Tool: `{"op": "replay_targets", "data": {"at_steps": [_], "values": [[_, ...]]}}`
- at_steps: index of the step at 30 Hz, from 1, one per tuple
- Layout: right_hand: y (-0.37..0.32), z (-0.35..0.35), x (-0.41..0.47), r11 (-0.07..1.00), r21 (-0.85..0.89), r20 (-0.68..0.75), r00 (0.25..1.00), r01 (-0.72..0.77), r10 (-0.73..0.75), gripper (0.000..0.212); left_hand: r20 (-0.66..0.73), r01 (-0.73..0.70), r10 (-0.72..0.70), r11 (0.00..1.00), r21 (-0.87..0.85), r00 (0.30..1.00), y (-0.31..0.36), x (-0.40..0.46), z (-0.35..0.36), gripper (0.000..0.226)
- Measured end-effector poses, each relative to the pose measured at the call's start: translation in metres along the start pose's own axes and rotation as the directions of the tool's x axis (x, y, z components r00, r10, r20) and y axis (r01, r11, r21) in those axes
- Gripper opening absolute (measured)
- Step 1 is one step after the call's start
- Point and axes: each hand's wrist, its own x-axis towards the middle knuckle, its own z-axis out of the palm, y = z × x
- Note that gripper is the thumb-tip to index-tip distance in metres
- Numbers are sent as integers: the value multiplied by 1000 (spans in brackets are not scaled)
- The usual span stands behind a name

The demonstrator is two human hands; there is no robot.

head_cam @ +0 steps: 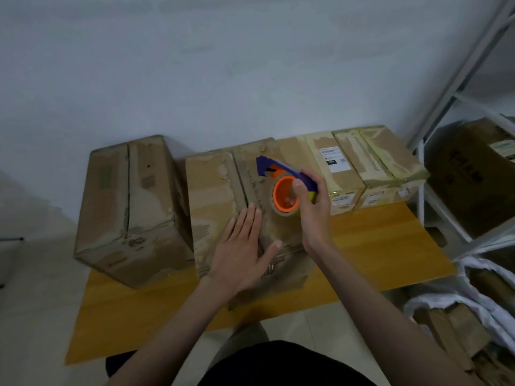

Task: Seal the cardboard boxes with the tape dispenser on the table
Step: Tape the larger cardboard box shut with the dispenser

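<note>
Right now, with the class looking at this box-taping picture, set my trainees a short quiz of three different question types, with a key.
1. True or false: the left hand lies flat, fingers straight, on the middle brown cardboard box.
2. Which hand grips the purple tape dispenser with the orange roll core? A) left hand B) right hand C) neither
3. Fill in: the boxes stand on a yellow ____ table.

Key
1. True.
2. B; its fingers curl round the handle, holding the dispenser over the middle box's top.
3. Wooden.
</note>
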Motion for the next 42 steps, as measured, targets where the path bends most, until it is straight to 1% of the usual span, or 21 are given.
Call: {"op": "replay_targets", "data": {"at_steps": [4, 9, 16, 22, 25, 29, 32, 34, 37, 40, 42], "values": [[5, -9, 5, 999, 33, -39, 999, -37, 38, 33, 50, 71, -69, 997, -24, 996, -13, 37, -13, 80], [10, -20, 11, 997, 20, -31, 996, -78, 79, 34, 106, 64, -65, 998, 14, 992, -37, 97, -24, 75], [8, -24, 7, 995, 38, 4, 996, -91, 91, 33, 105, 71, -79, 994, 84, 991, -64, 151, -30, 84], [6, -25, 8, 995, 24, 23, 995, -99, 99, 32, 79, 87, -97, 989, 116, 992, -82, 179, -31, 84], [6, -23, 7, 995, 22, 23, 995, -95, 94, 33, 58, 92, -97, 992, 86, 994, -95, 193, -38, 78], [7, -24, 6, 997, -25, 33, 997, -75, 76, 36, -25, 42, -41, 998, 55, 999, -107, 212, -49, 66], [7, -26, 4, 996, -63, 71, 995, -70, 75, 44, -4, 47, -47, 998, 44, 999, -113, 225, -51, 74], [4, -27, 2, 994, -88, 106, 992, -62, 71, 49, 16, 54, -54, 998, -31, 998, -117, 229, -50, 79], [0, -31, 2, 993, -103, 168, 982, -65, 82, 55, 11, 41, -40, 990, -133, 999, -121, 228, -46, 82], [-2, -36, 0, 991, -126, 186, 980, -53, 76, 51, -35, 47, -55, 979, -200, 998, -126, 223, -41, 81], [-2, -39, -2, 991, -124, 186, 980, -48, 70, 47, -72, 54, -70, 977, -207, 995, -129, 217, -37, 76]]}}
